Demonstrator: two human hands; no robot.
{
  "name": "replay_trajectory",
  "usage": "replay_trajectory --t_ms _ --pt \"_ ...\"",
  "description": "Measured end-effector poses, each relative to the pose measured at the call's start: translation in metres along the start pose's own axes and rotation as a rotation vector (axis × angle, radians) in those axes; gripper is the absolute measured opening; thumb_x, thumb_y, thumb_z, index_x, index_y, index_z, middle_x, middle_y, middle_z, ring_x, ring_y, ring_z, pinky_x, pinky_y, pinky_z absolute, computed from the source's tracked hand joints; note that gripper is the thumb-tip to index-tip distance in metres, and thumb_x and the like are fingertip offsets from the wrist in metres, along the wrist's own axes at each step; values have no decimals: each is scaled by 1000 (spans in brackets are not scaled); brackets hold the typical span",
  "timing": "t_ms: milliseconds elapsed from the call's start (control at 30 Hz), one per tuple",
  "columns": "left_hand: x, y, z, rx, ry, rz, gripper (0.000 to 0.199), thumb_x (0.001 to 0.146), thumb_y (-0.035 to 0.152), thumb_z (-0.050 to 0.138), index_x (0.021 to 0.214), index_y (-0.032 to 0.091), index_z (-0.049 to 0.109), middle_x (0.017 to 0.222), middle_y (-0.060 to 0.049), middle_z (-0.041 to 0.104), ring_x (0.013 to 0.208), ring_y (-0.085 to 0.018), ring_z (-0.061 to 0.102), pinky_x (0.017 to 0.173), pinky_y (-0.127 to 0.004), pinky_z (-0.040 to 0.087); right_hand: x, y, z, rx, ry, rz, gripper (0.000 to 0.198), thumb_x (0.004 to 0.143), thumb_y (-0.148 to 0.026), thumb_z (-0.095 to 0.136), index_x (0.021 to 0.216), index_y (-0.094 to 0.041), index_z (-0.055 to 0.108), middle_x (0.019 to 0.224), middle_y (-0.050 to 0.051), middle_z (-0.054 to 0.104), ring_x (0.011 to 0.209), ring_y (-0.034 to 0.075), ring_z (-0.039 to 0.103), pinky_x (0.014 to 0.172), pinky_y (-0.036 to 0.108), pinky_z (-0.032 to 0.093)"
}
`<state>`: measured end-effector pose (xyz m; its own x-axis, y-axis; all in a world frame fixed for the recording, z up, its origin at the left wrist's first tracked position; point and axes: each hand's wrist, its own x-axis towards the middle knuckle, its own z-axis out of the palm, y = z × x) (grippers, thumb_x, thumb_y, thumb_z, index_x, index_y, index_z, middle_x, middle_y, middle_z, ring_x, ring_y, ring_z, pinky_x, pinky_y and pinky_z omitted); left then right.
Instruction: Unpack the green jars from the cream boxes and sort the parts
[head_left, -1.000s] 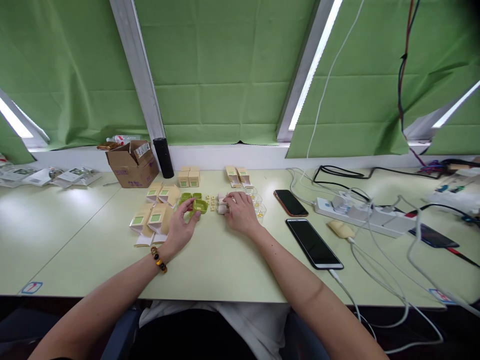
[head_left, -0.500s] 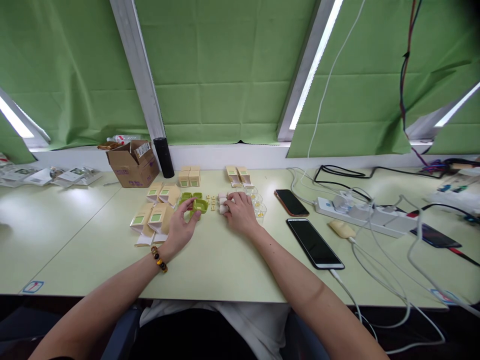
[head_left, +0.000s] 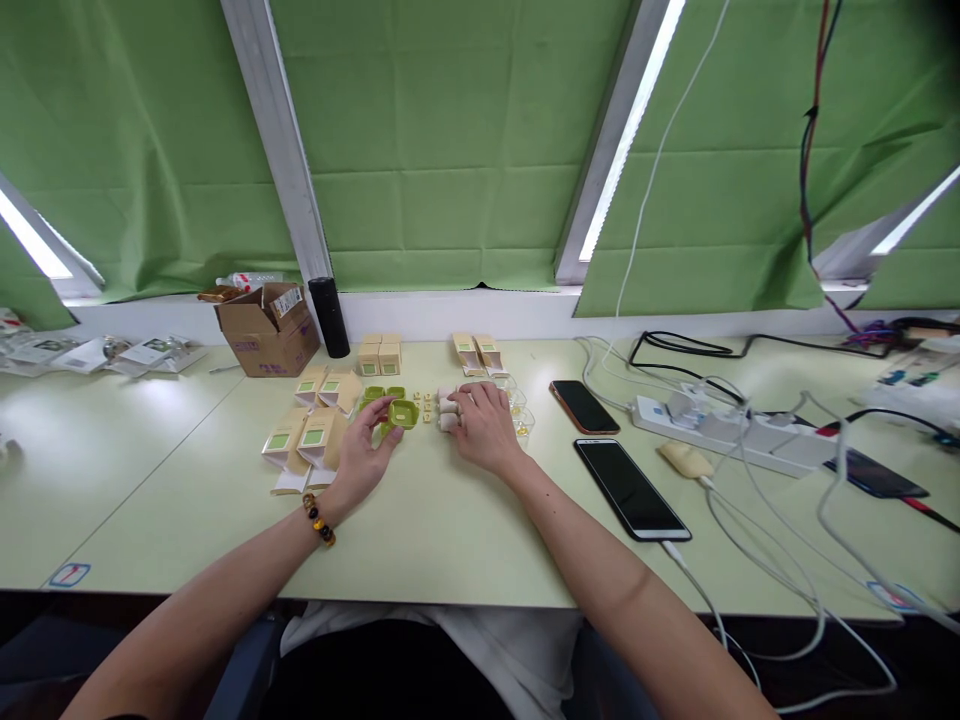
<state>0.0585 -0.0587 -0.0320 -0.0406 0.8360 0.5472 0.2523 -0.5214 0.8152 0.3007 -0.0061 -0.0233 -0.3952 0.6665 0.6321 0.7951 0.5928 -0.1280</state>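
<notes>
My left hand [head_left: 367, 443] pinches a small green square pot [head_left: 404, 414] between thumb and fingers, its open top tilted toward me. More green pots [head_left: 385, 392] stand just behind it, partly covered by my fingers. To the right, my right hand [head_left: 484, 425] reaches over a group of small white cylinders [head_left: 448, 407]; its fingers are closed on one at the near side, and my hand hides part of the group. Tiny yellowish pieces [head_left: 427, 408] lie in short rows between the two hands. Clear plastic cups [head_left: 523, 420] with yellow bits inside sit beyond my right hand.
Open kraft boxes [head_left: 319, 440] with green labels stand left of my left hand, more boxes [head_left: 379, 354] behind. A cardboard carton [head_left: 268, 332] and black bottle [head_left: 328, 317] are at the back. Two phones [head_left: 631, 490], a power strip [head_left: 720, 432] and loose cables lie to the right.
The green pot in my left hand has shifted very slightly. My right hand stays over the white cylinders, its fingers moving only a little.
</notes>
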Motion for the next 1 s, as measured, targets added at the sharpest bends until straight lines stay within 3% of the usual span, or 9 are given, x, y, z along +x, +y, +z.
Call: replay_trajectory --t_ms 200,400,533,700,900,1000 --pt "0 7 4 -164 -19 34 51 87 34 80 133 22 60 138 -14 64 130 -28 62 116 -47 49 -6 -19 -9 149 200 -94 39 92 -24 61 131 -20 60 126 15 63 121 36 52 100 52 42" --pt "-4 16 4 -201 -51 38 50 89 37 80 133 23 59 136 -14 67 130 -29 64 115 -49 52 -16 -44 -9 338 262 -276 69 94 -26 62 157 -29 35 140 16 58 131 38 56 108 60 46" --pt "-8 13 2 -184 -89 55 49 93 40 76 136 25 57 138 -13 66 132 -29 63 114 -46 52 -18 -54 -11 400 313 -318 75 95 -21 59 162 -30 25 141 16 57 133 36 57 106 59 52" --pt "-9 18 2 -195 -150 25 50 100 55 63 136 22 55 124 -15 72 115 -27 71 99 -42 58 -17 -55 -12 433 330 -341 72 96 -19 57 161 -29 27 140 17 59 132 35 60 103 59 57" --pt "-3 26 4 -72 -117 -32 57 102 70 44 96 19 69 96 -9 75 89 -23 70 81 -37 58 -16 -51 -4 402 302 -317 53 101 -21 53 153 -26 43 132 16 64 125 32 63 99 55 60" --pt "-2 23 6 -87 -132 -111 62 99 74 44 90 19 70 90 -8 75 88 -24 71 82 -38 59 -15 -51 -1 409 300 -284 48 102 -24 57 149 -26 48 127 16 65 120 31 65 96 51 61"
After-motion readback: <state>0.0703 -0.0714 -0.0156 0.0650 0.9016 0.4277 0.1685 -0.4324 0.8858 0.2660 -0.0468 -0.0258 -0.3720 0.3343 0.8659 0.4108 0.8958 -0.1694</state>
